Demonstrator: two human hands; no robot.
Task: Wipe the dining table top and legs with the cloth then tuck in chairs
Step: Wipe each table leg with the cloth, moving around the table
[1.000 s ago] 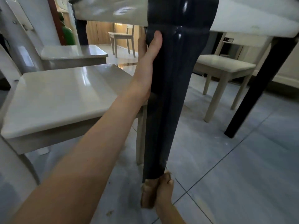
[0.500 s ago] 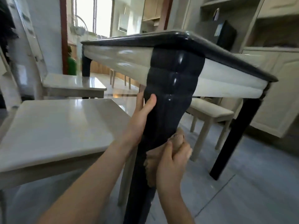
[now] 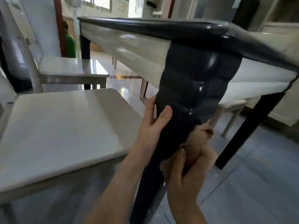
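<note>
A glossy dark table leg stands in the middle of the view under the dining table's dark rim. My left hand grips the leg's left side, thumb across its front. My right hand grips a bunched brown cloth and presses it against the leg's right side, about halfway up. A cream chair stands just left of the leg, pulled out from the table.
A second cream chair stands behind the first. Further dark legs show at the far left and at the right. A cream stool sits under the table. Grey floor tiles spread to the right.
My right hand has carried the cloth up the leg from its foot to about mid-height. The view has risen, showing the table's rim. My left hand keeps its hold on the leg.
</note>
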